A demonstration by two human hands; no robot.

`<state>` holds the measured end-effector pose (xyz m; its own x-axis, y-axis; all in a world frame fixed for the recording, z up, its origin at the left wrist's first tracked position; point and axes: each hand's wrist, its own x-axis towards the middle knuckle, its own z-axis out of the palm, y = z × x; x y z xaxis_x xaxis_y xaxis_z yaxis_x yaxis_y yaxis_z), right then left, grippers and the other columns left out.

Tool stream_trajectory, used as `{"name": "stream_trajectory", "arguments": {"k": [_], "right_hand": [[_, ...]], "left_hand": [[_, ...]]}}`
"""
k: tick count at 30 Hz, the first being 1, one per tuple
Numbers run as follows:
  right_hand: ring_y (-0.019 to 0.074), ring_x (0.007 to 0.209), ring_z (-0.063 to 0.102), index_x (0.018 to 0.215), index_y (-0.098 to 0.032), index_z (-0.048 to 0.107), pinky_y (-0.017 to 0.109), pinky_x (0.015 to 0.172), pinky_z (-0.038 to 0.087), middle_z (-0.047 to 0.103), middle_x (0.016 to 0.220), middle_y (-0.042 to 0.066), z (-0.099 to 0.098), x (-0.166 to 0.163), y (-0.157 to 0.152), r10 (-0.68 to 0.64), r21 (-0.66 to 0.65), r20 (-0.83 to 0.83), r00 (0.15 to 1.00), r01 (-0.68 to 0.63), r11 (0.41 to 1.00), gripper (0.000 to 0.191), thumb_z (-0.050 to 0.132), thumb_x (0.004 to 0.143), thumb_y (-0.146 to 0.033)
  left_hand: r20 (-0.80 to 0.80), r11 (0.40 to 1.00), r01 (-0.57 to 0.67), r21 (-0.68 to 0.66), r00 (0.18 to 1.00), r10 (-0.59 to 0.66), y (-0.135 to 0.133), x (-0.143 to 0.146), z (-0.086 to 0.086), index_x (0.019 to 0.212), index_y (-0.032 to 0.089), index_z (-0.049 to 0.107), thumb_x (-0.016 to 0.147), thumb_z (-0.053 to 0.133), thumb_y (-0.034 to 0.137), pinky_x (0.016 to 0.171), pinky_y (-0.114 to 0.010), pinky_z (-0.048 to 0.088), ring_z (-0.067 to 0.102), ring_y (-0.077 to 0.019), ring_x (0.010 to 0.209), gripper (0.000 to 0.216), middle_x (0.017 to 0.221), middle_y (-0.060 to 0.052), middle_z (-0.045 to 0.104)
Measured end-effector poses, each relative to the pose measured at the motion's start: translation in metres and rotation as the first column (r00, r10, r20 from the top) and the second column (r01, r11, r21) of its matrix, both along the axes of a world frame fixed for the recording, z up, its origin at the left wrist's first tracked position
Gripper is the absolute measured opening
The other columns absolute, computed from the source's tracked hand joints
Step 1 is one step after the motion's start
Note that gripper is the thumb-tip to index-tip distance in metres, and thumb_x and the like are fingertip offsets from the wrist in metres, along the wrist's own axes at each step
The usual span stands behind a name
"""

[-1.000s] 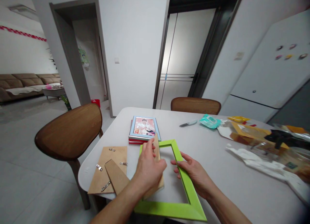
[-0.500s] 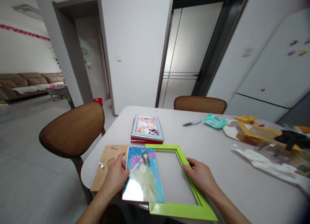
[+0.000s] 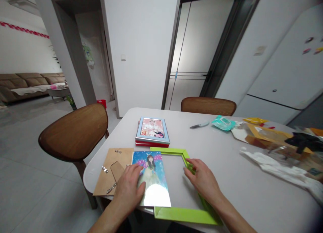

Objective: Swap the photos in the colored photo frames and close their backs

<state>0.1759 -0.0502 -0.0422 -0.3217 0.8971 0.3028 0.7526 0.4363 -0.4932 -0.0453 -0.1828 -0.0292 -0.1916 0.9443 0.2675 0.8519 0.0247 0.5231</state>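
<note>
A lime-green picture frame lies flat at the near edge of the white table. A glossy photo of a figure in a green dress lies over the frame's left side. My left hand rests flat on the photo's left edge, fingers stretched out. My right hand lies on the frame's right rail, fingers curled over its inner edge. A brown backing board with metal clips lies just left of the photo.
A stack of framed pictures, blue frame on top, sits behind the green frame. A small knife, a teal wipes pack and crumpled packaging lie at the right. Two wooden chairs stand at the table.
The photo was turned face up and laid over the frame's left side. My left hand moved onto the photo and flattened. My right hand slid along the frame's right rail.
</note>
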Motion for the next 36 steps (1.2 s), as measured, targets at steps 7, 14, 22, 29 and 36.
{"name": "stream_trajectory", "arguments": {"k": [7, 14, 22, 29, 36], "right_hand": [[0.0123, 0.054, 0.051, 0.106, -0.011, 0.054, 0.026, 0.055, 0.041, 0.060, 0.068, 0.002, 0.001, -0.049, -0.029, 0.094, -0.339, -0.453, 0.887, -0.268, 0.902, 0.041, 0.050, 0.066, -0.024], [0.0081, 0.046, 0.047, 0.102, -0.011, 0.056, 0.020, 0.048, 0.038, 0.058, 0.057, -0.002, 0.018, -0.077, -0.043, -0.172, -0.560, -0.796, 0.581, -0.598, 0.573, 0.040, 0.053, 0.063, -0.021], [0.0065, 0.047, 0.042, 0.104, -0.016, 0.054, 0.018, 0.044, 0.037, 0.049, 0.057, -0.006, 0.082, -0.092, -0.058, -0.005, -0.360, -0.825, 0.566, -0.519, 0.775, 0.040, 0.056, 0.065, -0.024], [0.0122, 0.076, 0.054, 0.106, -0.019, 0.056, 0.027, 0.071, 0.044, 0.057, 0.089, 0.004, 0.089, -0.102, -0.074, 0.383, -0.109, -0.705, 0.597, -0.624, 0.774, 0.032, 0.042, 0.078, -0.024], [0.0174, 0.084, 0.055, 0.095, -0.018, 0.060, 0.030, 0.074, 0.044, 0.059, 0.097, 0.007, 0.054, -0.071, -0.042, 0.150, -0.146, -0.655, 0.741, -0.318, 0.937, 0.027, 0.053, 0.070, -0.027]], "left_hand": [[-0.029, 0.979, 0.191, -0.068, 0.981, -0.194, -0.008, 0.026, 0.000, 0.109, 0.020, 0.051, 0.065, 0.059, 0.032, 0.096, -0.042, 0.029, 0.038, -0.0266, 0.114, 0.047, 0.123, -0.011, 0.045], [0.097, 0.980, 0.167, -0.108, 0.983, -0.157, -0.006, 0.033, 0.006, 0.121, 0.017, 0.041, 0.049, 0.071, 0.038, 0.100, -0.048, 0.020, 0.025, -0.0313, 0.123, 0.081, 0.134, -0.014, 0.031], [0.483, 0.998, 0.069, 0.005, 0.874, -0.063, -0.010, 0.035, 0.072, 0.124, 0.017, 0.036, 0.059, 0.066, 0.040, 0.099, -0.045, 0.024, 0.031, -0.0292, 0.121, 0.075, 0.132, -0.011, 0.035], [0.890, 0.959, -0.190, 0.211, 0.443, -0.108, 0.001, 0.028, 0.075, 0.111, 0.016, 0.044, 0.066, 0.059, 0.029, 0.083, -0.031, 0.044, 0.055, -0.0219, 0.098, 0.048, 0.108, -0.007, 0.058], [0.988, 0.958, -0.256, 0.132, 0.106, -0.108, 0.016, 0.025, 0.042, 0.101, 0.015, 0.047, 0.065, 0.056, 0.027, 0.064, -0.029, 0.049, 0.063, -0.0185, 0.073, 0.039, 0.085, -0.003, 0.066]]}}
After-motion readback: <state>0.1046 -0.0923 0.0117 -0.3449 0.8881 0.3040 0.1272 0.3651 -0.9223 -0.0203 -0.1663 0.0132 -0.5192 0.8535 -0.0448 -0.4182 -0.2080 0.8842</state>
